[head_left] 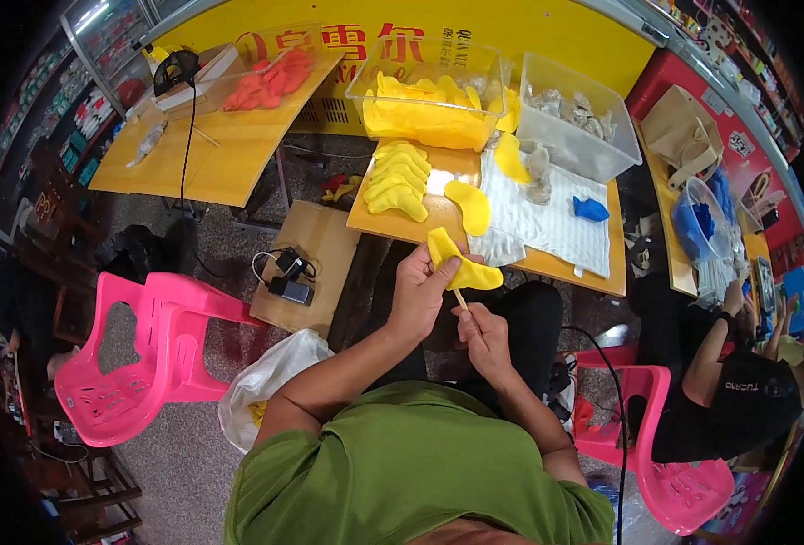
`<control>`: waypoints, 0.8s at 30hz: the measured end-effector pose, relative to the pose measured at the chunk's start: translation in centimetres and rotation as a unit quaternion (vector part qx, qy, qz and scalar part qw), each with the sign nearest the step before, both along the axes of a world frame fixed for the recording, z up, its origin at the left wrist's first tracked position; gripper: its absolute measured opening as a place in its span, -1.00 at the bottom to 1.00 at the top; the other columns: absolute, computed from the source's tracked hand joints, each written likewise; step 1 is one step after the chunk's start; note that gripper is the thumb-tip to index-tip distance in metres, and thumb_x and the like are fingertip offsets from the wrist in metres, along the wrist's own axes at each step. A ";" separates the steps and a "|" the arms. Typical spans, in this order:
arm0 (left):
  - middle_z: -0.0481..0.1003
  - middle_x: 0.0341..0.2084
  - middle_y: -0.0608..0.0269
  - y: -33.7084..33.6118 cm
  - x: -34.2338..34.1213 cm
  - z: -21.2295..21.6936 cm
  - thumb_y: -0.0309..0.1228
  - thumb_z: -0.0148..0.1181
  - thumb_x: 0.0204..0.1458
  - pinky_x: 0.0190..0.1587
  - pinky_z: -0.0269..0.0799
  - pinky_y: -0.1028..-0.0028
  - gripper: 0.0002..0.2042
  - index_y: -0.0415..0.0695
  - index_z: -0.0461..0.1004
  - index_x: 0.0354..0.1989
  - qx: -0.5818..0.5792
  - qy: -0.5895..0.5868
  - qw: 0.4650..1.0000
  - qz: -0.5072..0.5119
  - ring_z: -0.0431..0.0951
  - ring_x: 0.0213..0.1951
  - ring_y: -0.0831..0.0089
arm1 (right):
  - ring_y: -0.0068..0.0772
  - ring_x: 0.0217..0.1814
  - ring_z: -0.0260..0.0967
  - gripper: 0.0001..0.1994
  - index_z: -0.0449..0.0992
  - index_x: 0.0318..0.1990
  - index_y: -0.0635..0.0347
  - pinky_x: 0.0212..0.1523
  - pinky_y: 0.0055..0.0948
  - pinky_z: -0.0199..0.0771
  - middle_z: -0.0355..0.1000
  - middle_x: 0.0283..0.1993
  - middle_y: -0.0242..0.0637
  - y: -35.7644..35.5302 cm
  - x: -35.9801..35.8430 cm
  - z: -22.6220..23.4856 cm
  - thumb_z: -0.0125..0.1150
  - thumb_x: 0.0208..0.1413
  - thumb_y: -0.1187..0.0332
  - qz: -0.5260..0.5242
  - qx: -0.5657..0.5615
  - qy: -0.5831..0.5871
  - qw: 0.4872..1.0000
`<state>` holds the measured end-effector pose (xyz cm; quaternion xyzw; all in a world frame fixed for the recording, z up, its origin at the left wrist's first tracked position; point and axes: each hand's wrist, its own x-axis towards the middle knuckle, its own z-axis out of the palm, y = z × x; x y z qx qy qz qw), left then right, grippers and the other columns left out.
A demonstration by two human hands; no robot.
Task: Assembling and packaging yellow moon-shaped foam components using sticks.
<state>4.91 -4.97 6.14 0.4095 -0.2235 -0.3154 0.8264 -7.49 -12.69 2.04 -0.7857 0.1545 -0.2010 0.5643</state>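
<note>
My left hand pinches a yellow, curved, banana-shaped cloth piece in front of my lap. Below it, my right hand grips a thin wooden stick, whose upper end goes in at or behind the cloth; the exact spot is hidden. Just beyond, a flat yellow cloth piece lies near the table's front edge. To its left, several plumper yellow cloth pieces overlap in a row. A grey-white tuft of stuffing and a small blue cloth piece rest on a white cloth.
Behind them stand a clear bin of yellow pieces and a clear bin of stuffing. Orange-red pieces lie on the left table. Pink chairs and a cardboard box flank me. Another person sits at right.
</note>
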 end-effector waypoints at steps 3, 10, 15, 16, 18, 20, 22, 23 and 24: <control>0.50 -0.22 0.05 0.4 -0.4 1.1 -0.49 -0.03 0.17 -0.06 0.40 0.46 -0.79 -0.30 0.34 -0.05 0.030 -0.035 0.999 0.007 0.51 -0.17 0.43 | -0.61 -0.64 0.19 -0.82 0.45 -0.26 0.36 -0.58 -0.58 0.22 0.22 -0.66 -0.39 -0.3 -0.3 -0.4 -0.06 0.20 0.43 0.017 0.038 -0.025 0.999; 0.53 -0.29 0.05 0.8 0.2 1.7 -0.32 -0.12 0.23 -0.06 0.39 0.46 -0.72 -0.31 0.38 -0.13 -0.004 -0.032 0.999 0.024 0.51 -0.22 0.48 | -0.62 -0.63 0.19 -0.80 0.45 -0.24 0.37 -0.57 -0.60 0.22 0.23 -0.65 -0.41 0.2 -0.6 -0.4 -0.07 0.22 0.41 0.031 0.043 -0.031 0.998; 0.55 -0.38 0.16 1.2 0.4 1.8 -0.39 -0.08 0.21 -0.17 0.44 0.56 -0.76 -0.32 0.46 -0.30 0.030 -0.102 0.993 0.043 0.52 -0.31 0.57 | -0.58 -0.64 0.20 -0.81 0.46 -0.25 0.36 -0.57 -0.57 0.23 0.24 -0.64 -0.38 0.2 -0.7 -0.2 -0.06 0.21 0.41 0.050 0.024 -0.023 0.998; 0.55 -0.39 0.16 1.3 0.3 2.0 -0.40 -0.07 0.21 -0.19 0.44 0.56 -0.76 -0.32 0.47 -0.33 0.036 -0.108 0.993 0.040 0.52 -0.33 0.57 | -0.58 -0.64 0.20 -0.81 0.46 -0.25 0.36 -0.57 -0.57 0.23 0.24 -0.64 -0.38 0.0 -0.8 -0.2 -0.06 0.21 0.41 0.052 0.024 -0.022 0.998; 0.55 -0.40 0.18 1.5 0.6 2.3 -0.41 -0.07 0.20 -0.21 0.44 0.56 -0.76 -0.33 0.47 -0.32 0.034 -0.112 0.993 0.034 0.52 -0.34 0.58 | -0.56 -0.66 0.20 -0.82 0.46 -0.25 0.37 -0.57 -0.55 0.24 0.24 -0.63 -0.34 -0.3 -0.9 -0.2 -0.05 0.20 0.43 0.062 -0.023 -0.035 0.997; 0.55 -0.41 0.19 1.7 0.7 2.6 -0.41 -0.06 0.20 -0.23 0.44 0.57 -0.77 -0.34 0.48 -0.31 0.031 -0.116 0.992 0.027 0.51 -0.35 0.60 | -0.55 -0.66 0.21 -0.82 0.46 -0.25 0.37 -0.58 -0.54 0.24 0.23 -0.63 -0.33 -0.7 -0.9 0.0 -0.04 0.19 0.43 0.055 -0.056 -0.048 0.996; 0.55 -0.43 0.23 1.6 0.8 3.0 -0.41 -0.05 0.20 -0.23 0.42 0.59 -0.76 -0.34 0.50 -0.30 0.058 -0.155 0.986 0.024 0.49 -0.36 0.64 | -0.57 -0.67 0.19 -0.81 0.46 -0.25 0.37 -0.59 -0.55 0.22 0.23 -0.64 -0.35 -0.7 -0.8 0.2 -0.05 0.20 0.42 0.033 -0.059 -0.044 0.997; 0.55 -0.43 0.23 1.6 0.7 2.8 -0.41 -0.05 0.20 -0.23 0.42 0.59 -0.76 -0.34 0.50 -0.30 0.057 -0.154 0.986 0.024 0.49 -0.36 0.64 | -0.57 -0.67 0.19 -0.81 0.46 -0.25 0.37 -0.59 -0.55 0.22 0.23 -0.64 -0.35 -0.5 -0.9 -0.2 -0.05 0.20 0.42 0.032 -0.060 -0.043 0.997; 0.56 -0.42 0.24 1.4 0.6 2.6 -0.40 -0.05 0.20 -0.24 0.41 0.60 -0.76 -0.33 0.50 -0.28 0.074 -0.163 0.983 0.033 0.49 -0.35 0.64 | -0.59 -0.66 0.18 -0.81 0.46 -0.25 0.37 -0.59 -0.57 0.21 0.23 -0.64 -0.37 -0.2 -0.9 -0.6 -0.05 0.20 0.42 0.028 -0.013 -0.049 0.998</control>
